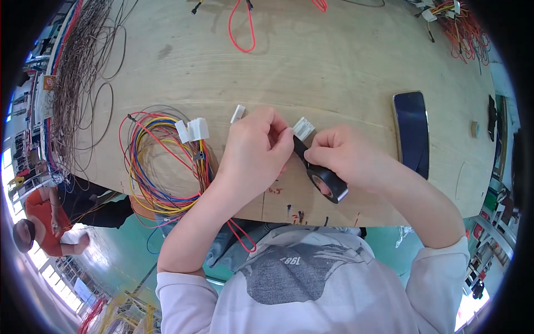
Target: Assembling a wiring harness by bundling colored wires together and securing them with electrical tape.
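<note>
A roll of black tape [332, 188] hangs below my right hand [345, 153], whose thumb and fingers pinch the strip just above it. From there a short length of black tape [300, 148] runs up to my left hand [257, 146]. The fingers of that hand are closed at the strip's end; whether they grip a wire as well is hidden. A white connector [303, 128] lies between the hands, and a smaller white piece [238, 113] sits just beyond the left one. Left of my left forearm rests a coil of multicoloured wires [136, 167] with white connectors [193, 131].
A dark-screened phone [411, 133] lies on the wooden table [345, 67] at right. Brown wires [83, 67] pile along the left edge. A red wire loop [242, 33] and a wire bundle [459, 28] lie at the far side. Another person [47, 217] in orange is at lower left.
</note>
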The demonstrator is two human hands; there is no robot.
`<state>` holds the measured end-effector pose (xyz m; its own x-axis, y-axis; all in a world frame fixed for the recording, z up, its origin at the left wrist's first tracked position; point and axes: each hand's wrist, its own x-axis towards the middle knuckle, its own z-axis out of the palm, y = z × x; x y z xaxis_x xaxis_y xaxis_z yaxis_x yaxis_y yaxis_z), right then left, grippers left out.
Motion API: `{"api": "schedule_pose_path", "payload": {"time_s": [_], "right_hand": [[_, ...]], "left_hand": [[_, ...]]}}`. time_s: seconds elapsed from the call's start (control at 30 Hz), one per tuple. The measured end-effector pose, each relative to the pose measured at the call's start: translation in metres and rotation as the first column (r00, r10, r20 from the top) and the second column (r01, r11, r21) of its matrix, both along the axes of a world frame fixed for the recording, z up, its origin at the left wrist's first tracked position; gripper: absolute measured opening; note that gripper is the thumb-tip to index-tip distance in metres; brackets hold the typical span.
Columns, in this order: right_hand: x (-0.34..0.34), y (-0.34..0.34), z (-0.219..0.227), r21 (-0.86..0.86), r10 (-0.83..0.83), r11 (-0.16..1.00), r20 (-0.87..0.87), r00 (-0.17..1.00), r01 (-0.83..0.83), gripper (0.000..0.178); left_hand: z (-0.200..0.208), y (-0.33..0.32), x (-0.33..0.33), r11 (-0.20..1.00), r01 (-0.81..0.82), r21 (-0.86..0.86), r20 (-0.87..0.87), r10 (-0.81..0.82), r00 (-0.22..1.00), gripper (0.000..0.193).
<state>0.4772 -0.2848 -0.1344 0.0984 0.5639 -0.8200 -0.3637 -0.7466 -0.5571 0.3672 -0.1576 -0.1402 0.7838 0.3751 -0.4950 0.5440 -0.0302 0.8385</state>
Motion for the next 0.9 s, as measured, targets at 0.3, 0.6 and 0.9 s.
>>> {"api": "schedule_pose_path", "payload": {"time_s": [0.3,0.6,0.9], "right_hand": [[0.0,0.002,0.0,-0.012,-0.041,0.999,-0.043,0.998,0.041,0.017],[0.0,0.003,-0.001,-0.003,-0.038,0.999,-0.037,0.999,0.038,0.016],[0.003,-0.001,0.002,0.003,-0.018,1.0,-0.024,1.0,0.018,0.019]], "left_hand": [[-0.007,-0.004,-0.001,0.983,-0.016,0.181,0.081,0.002,0.997,0.01],[-0.006,-0.002,0.0,0.984,0.01,0.178,0.082,-0.025,0.996,0.01],[-0.004,-0.005,0.001,0.995,-0.056,0.078,0.062,0.051,0.997,0.01]]}}
